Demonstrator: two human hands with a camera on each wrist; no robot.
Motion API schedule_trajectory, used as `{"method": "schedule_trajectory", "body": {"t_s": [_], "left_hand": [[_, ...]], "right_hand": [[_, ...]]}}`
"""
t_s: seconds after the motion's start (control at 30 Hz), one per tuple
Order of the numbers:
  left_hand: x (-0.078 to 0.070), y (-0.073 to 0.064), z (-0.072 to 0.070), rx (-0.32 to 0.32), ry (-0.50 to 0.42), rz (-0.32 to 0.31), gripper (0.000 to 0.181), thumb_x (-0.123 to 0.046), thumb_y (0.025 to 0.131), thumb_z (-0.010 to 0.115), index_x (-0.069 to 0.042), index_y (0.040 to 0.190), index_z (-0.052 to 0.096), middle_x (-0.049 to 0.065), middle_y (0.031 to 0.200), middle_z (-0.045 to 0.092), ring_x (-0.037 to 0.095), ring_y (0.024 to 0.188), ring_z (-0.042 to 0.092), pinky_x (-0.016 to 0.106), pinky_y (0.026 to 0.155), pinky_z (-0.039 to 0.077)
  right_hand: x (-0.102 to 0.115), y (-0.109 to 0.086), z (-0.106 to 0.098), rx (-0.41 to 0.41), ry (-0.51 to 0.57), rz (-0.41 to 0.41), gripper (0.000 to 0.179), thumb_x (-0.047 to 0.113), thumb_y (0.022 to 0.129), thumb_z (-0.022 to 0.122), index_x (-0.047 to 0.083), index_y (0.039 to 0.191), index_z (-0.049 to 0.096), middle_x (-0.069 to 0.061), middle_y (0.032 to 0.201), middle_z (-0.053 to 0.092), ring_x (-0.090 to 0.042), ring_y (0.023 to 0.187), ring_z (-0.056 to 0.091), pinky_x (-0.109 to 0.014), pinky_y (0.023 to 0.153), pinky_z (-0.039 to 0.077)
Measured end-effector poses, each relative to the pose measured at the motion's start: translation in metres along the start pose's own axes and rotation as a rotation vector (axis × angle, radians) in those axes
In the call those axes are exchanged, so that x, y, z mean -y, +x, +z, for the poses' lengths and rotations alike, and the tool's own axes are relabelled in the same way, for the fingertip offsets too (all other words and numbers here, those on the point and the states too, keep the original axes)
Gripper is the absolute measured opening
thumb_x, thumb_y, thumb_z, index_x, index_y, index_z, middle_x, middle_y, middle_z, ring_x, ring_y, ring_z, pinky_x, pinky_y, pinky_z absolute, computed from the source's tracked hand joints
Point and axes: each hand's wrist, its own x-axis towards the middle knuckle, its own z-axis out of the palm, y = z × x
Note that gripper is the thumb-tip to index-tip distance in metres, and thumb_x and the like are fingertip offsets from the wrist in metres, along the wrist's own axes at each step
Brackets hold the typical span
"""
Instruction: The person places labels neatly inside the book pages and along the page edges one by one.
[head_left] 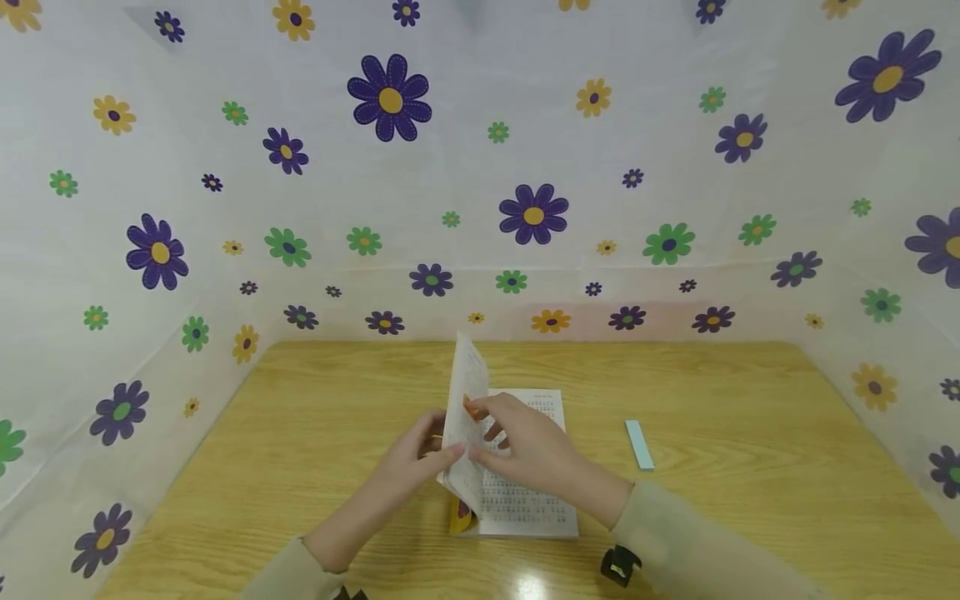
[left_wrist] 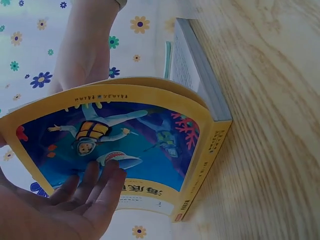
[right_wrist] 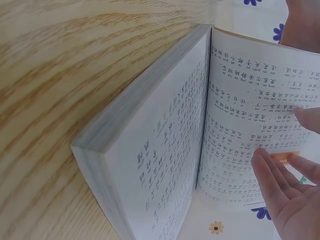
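Observation:
A paperback book (head_left: 528, 529) stands opened on the wooden table, its printed right-hand pages (right_wrist: 155, 145) lying flat. The left-hand pages and yellow cover (left_wrist: 165, 95) are lifted nearly upright; a diver and shark are drawn on that cover. My left hand (head_left: 423, 454) holds this raised part, fingers (left_wrist: 107, 190) spread behind the cover and thumb on the page side. Against the raised page, my right hand (head_left: 525, 433) has its curled fingertips at a small orange strip (right_wrist: 282, 156), partly hidden by the fingers. Whether the strip is stuck to the page cannot be seen.
A light-blue strip (head_left: 640, 444) lies on the table to the right of the book. White cloth with printed flowers (head_left: 390, 100) hangs around the table's back and sides. A dark clip-like object (head_left: 619, 567) is by the right sleeve.

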Motion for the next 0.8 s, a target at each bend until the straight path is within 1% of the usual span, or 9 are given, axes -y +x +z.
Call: {"method": "schedule_trajectory", "body": {"t_s": [0.1, 0.2, 0.27, 0.37, 0.47, 0.57, 0.67, 0.73, 0.8], "left_hand": [[0.000, -0.001, -0.001, -0.024, 0.026, 0.006, 0.064, -0.020, 0.099, 0.061, 0.010, 0.152, 0.040, 0.032, 0.142, 0.057, 0.031, 0.118, 0.066, 0.033, 0.090, 0.065], [0.001, -0.002, -0.002, -0.043, 0.042, 0.006, 0.069, -0.015, 0.093, 0.060, 0.011, 0.153, 0.038, 0.032, 0.141, 0.057, 0.028, 0.115, 0.066, 0.031, 0.088, 0.065], [0.000, -0.003, -0.003, -0.061, 0.078, 0.002, 0.072, -0.013, 0.089, 0.061, 0.010, 0.154, 0.038, 0.030, 0.137, 0.060, 0.027, 0.110, 0.067, 0.030, 0.085, 0.065], [0.001, -0.005, -0.003, -0.104, 0.182, 0.005, 0.075, -0.012, 0.084, 0.062, 0.007, 0.153, 0.041, 0.025, 0.129, 0.065, 0.025, 0.105, 0.069, 0.029, 0.081, 0.066], [0.001, -0.006, -0.003, -0.152, 0.321, 0.031, 0.075, -0.012, 0.082, 0.065, 0.004, 0.153, 0.043, 0.020, 0.129, 0.066, 0.027, 0.108, 0.069, 0.029, 0.083, 0.065], [0.002, -0.008, -0.004, -0.190, 0.410, 0.055, 0.079, -0.013, 0.082, 0.067, 0.001, 0.155, 0.040, 0.021, 0.139, 0.061, 0.033, 0.118, 0.068, 0.027, 0.082, 0.066], [0.002, -0.011, -0.005, -0.217, 0.482, 0.086, 0.085, -0.013, 0.081, 0.069, 0.000, 0.157, 0.035, 0.023, 0.148, 0.051, 0.038, 0.122, 0.065, 0.028, 0.078, 0.067], [0.002, -0.012, -0.006, -0.234, 0.530, 0.112, 0.088, -0.014, 0.080, 0.069, 0.001, 0.159, 0.032, 0.025, 0.154, 0.042, 0.041, 0.126, 0.062, 0.033, 0.078, 0.067], [0.002, -0.013, -0.008, -0.251, 0.592, 0.126, 0.091, -0.016, 0.080, 0.070, 0.001, 0.160, 0.031, 0.027, 0.160, 0.036, 0.043, 0.130, 0.059, 0.039, 0.082, 0.067]], "right_hand": [[0.001, 0.001, 0.001, 0.002, 0.002, -0.003, 0.061, 0.023, 0.098, 0.079, 0.009, 0.153, 0.054, -0.008, 0.131, 0.068, -0.018, 0.102, 0.073, -0.028, 0.083, 0.067], [0.002, 0.003, 0.003, 0.009, 0.005, 0.004, 0.060, 0.023, 0.098, 0.078, 0.010, 0.151, 0.055, -0.007, 0.132, 0.067, -0.017, 0.103, 0.073, -0.022, 0.081, 0.065], [0.002, 0.003, 0.004, 0.017, 0.003, 0.008, 0.059, 0.023, 0.098, 0.078, 0.011, 0.151, 0.056, -0.006, 0.132, 0.067, -0.017, 0.103, 0.073, -0.019, 0.081, 0.063], [0.004, 0.004, 0.006, 0.031, -0.011, 0.012, 0.058, 0.024, 0.098, 0.078, 0.012, 0.151, 0.057, -0.005, 0.132, 0.067, -0.017, 0.103, 0.073, -0.015, 0.080, 0.060], [0.005, 0.004, 0.006, 0.036, -0.030, 0.005, 0.057, 0.025, 0.098, 0.078, 0.012, 0.150, 0.058, -0.005, 0.130, 0.067, -0.017, 0.103, 0.073, -0.014, 0.078, 0.058], [0.005, 0.004, 0.007, 0.040, -0.034, 0.009, 0.056, 0.025, 0.098, 0.077, 0.013, 0.149, 0.059, -0.005, 0.131, 0.066, -0.017, 0.103, 0.072, -0.012, 0.078, 0.057], [0.004, 0.004, 0.009, 0.044, -0.031, 0.007, 0.056, 0.024, 0.098, 0.077, 0.014, 0.150, 0.058, -0.005, 0.132, 0.066, -0.016, 0.104, 0.071, -0.012, 0.078, 0.057], [0.004, 0.005, 0.010, 0.049, -0.031, 0.003, 0.056, 0.024, 0.099, 0.077, 0.014, 0.150, 0.057, -0.005, 0.132, 0.065, -0.016, 0.105, 0.071, -0.012, 0.078, 0.057], [0.004, 0.005, 0.010, 0.052, -0.036, -0.006, 0.057, 0.024, 0.098, 0.077, 0.014, 0.151, 0.057, -0.005, 0.132, 0.064, -0.016, 0.105, 0.071, -0.012, 0.079, 0.057]]}}
